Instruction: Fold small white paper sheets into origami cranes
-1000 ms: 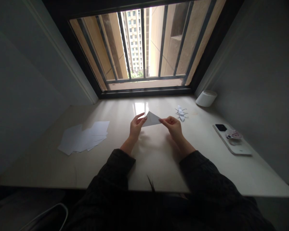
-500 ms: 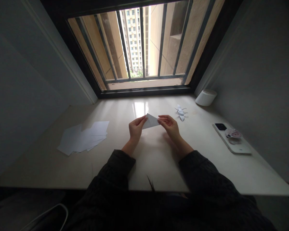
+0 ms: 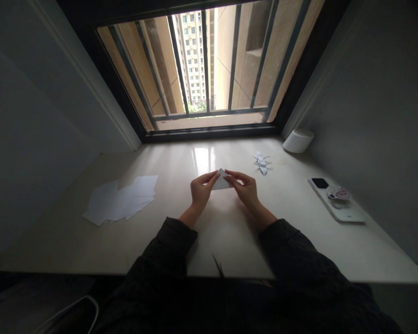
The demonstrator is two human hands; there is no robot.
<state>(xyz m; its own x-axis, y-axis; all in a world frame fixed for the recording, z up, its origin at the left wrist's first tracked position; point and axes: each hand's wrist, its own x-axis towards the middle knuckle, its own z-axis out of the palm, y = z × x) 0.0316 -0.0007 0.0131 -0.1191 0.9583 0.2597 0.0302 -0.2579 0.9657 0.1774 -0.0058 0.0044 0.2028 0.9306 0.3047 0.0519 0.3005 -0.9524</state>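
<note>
The left hand pinches the left side of a small folded piece of white paper between thumb and fingers, and the right hand pinches its right side in the same way. The paper is between the two sets of fingertips, its peak pointing away from the person and its straight lower edge facing back toward the wrists; the fingers hide part of it. Both hands are above the pale table, with dark sleeves behind the wrists. Well to the left of the left hand, loose white sheets lie overlapping. Just beyond the right hand and slightly to its right are small folded paper shapes, too small to count surely. Farther off in that direction stands a white container by the wall. Well to the right of the right hand lies a phone with a round attachment on its back. Ahead of both hands, past the table, is a barred window.
</note>
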